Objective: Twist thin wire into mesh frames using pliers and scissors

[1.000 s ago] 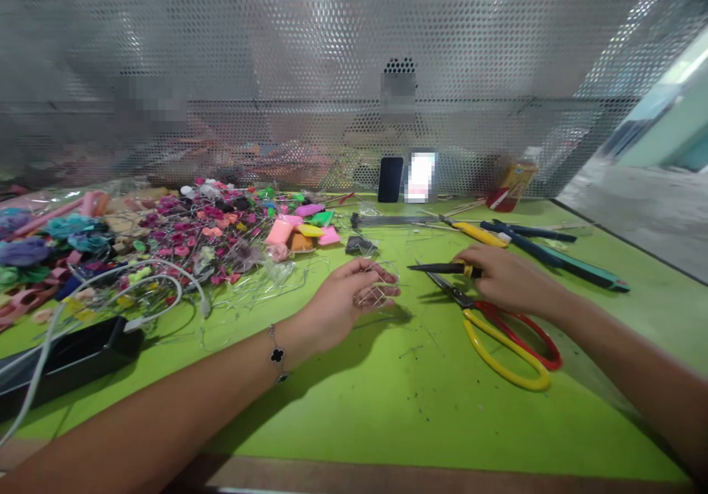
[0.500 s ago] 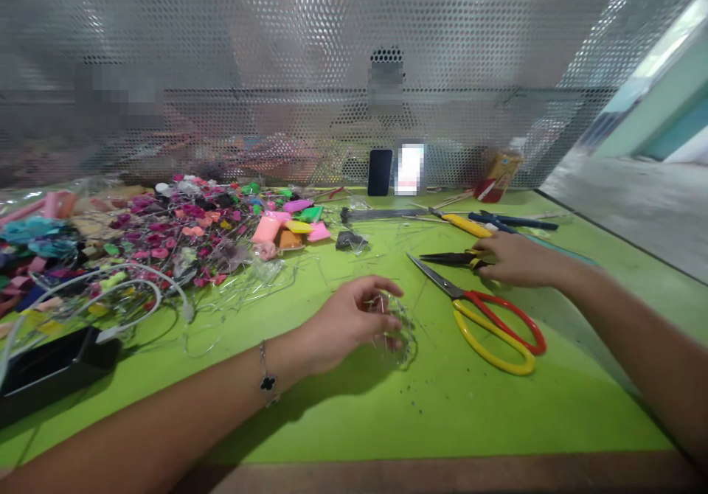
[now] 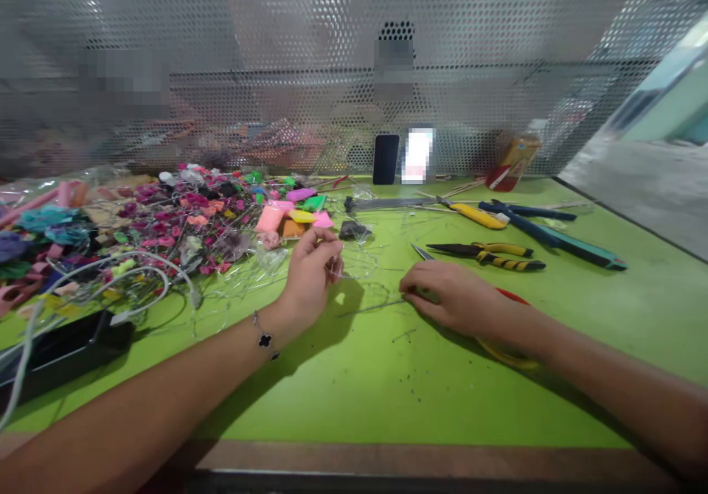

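Note:
My left hand (image 3: 313, 276), with a bracelet on its wrist, is raised over the green table with its fingers curled. From its fingertips a thin wire loop (image 3: 361, 276) stretches to the right, faint against the green. My right hand (image 3: 450, 298) rests low on the table, fingertips pinched at the right end of a thin straight wire (image 3: 370, 308). Beneath that hand and forearm lie the large scissors; only the blade tip (image 3: 422, 251) and parts of the red and yellow handles show. Just beyond are black-and-yellow pliers (image 3: 487, 252), lying loose.
Colourful flower-like pieces on stems (image 3: 188, 217) heap at the left, near a black box (image 3: 71, 354) and white cable. Clay-like packets (image 3: 271, 217), yellow-handled cutters (image 3: 479, 215), a teal-handled tool (image 3: 586, 249), two phones and a bottle (image 3: 514, 158) stand or lie farther back.
My right hand has left the black-and-yellow pliers and come left and nearer, over the scissors, to the thin wire. My left hand has shifted left and away with the wire loop.

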`<action>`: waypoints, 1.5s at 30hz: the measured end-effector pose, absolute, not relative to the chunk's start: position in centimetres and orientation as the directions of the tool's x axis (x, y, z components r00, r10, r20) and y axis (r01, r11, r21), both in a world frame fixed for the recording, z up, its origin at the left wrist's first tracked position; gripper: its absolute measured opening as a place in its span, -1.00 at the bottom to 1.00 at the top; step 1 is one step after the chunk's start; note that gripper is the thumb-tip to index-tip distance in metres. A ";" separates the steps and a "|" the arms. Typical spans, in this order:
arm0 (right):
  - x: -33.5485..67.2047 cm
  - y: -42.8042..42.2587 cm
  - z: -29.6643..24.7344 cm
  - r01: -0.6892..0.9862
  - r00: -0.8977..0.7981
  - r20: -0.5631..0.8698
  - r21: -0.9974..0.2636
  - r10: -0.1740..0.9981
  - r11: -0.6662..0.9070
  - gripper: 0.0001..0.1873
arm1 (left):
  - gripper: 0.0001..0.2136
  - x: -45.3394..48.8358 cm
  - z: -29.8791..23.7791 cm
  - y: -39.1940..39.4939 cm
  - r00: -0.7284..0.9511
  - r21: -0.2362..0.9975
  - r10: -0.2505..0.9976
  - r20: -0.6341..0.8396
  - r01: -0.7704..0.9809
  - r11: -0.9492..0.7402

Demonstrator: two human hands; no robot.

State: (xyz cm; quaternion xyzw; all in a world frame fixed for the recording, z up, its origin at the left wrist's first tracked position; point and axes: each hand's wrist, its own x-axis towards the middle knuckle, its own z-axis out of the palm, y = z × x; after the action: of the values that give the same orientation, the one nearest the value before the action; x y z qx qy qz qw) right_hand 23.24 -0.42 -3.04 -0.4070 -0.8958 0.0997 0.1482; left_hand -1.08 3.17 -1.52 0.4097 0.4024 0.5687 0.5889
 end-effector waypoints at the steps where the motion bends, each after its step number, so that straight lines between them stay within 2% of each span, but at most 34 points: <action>1: 23.8 -0.1 -3.1 0.714 -0.605 0.185 -0.305 0.775 0.630 -0.83 | -0.80 -1.0 -1.7 3.3 0.019 0.940 0.999 -0.039 -0.339 0.043; 3: 25.0 0.5 -3.1 0.759 -0.549 0.196 -0.290 0.812 0.583 -0.82 | -0.79 -0.9 -2.1 3.5 0.013 0.942 0.998 -0.062 -0.329 0.062; 5: 25.7 0.8 -3.0 0.816 -0.486 0.250 -0.215 0.838 0.537 -0.79 | -0.80 -0.9 -2.3 3.6 0.003 0.951 0.999 -0.037 -0.308 0.036; 8: 25.1 0.5 -2.7 0.816 -0.482 0.340 -0.160 0.808 0.555 -0.77 | -0.80 -0.9 -2.3 3.6 -0.007 0.964 0.999 -0.035 -0.264 0.032; 11: 22.9 -0.5 -2.8 0.701 -0.616 0.263 -0.246 0.743 0.669 -0.78 | -0.74 -0.9 -2.3 3.5 0.003 0.970 0.996 -0.093 -0.226 0.091; 13: 21.5 -1.0 -3.0 0.672 -0.662 0.191 -0.278 0.725 0.686 -0.80 | -0.75 -0.9 -2.4 3.5 0.008 0.972 0.994 -0.109 -0.210 0.108; 19: 21.4 -0.9 -3.0 0.656 -0.719 0.152 -0.174 0.678 0.735 -0.77 | -0.80 -1.3 -2.0 3.6 0.056 0.990 0.995 -0.078 -0.110 0.084; 22: 22.9 -0.7 -2.0 0.648 -0.729 0.125 -0.191 0.673 0.737 -0.78 | -0.77 -1.8 -1.5 3.6 0.124 0.991 0.983 -0.132 0.023 0.130; 24: 23.7 -0.7 -1.3 0.649 -0.729 0.095 -0.221 0.678 0.728 -0.79 | -0.74 -2.3 -1.5 3.2 0.188 0.969 0.967 -0.174 0.207 0.134; 27: 24.4 -0.6 -0.6 0.660 -0.722 0.061 -0.240 0.690 0.712 -0.82 | -0.73 -3.3 -1.7 2.1 0.330 0.836 0.932 -0.147 0.546 -0.062; 29: 24.6 -0.4 -0.5 0.701 -0.682 0.055 -0.235 0.730 0.673 -0.84 | -0.73 -3.9 -1.8 1.2 0.433 0.662 0.899 -0.068 0.693 -0.284; 31: 25.0 0.1 -0.5 0.757 -0.616 0.070 -0.222 0.785 0.614 -0.83 | -0.74 -4.3 -1.8 0.4 0.515 0.456 0.857 -0.008 0.765 -0.455; 34: 26.0 1.9 -0.1 0.838 -0.515 0.079 -0.160 0.853 0.521 -0.77 | -0.78 -4.4 -1.5 -0.2 0.580 0.244 0.814 -0.023 0.793 -0.558; 38: 26.5 7.2 1.1 0.920 -0.392 0.043 -0.009 0.919 0.393 -0.74 | -0.81 -4.3 -1.1 -0.2 0.595 0.186 0.802 -0.045 0.794 -0.579; 42: 24.9 14.4 0.9 0.935 -0.349 -0.002 0.066 0.937 0.348 -0.77 | -0.78 -4.6 -1.1 -0.2 0.588 0.222 0.809 0.006 0.788 -0.574; 45: 23.3 18.4 -0.3 0.935 -0.338 -0.047 0.097 0.940 0.341 -0.63 | -0.79 -4.9 -1.4 -0.3 0.584 0.265 0.811 0.019 0.780 -0.567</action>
State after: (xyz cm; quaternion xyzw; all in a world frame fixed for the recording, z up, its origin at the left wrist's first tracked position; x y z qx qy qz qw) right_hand 23.35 18.45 -0.35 -0.5734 -0.8175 -0.0263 -0.0469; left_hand -4.91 -0.29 -1.39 0.8826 0.4507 0.0691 0.1148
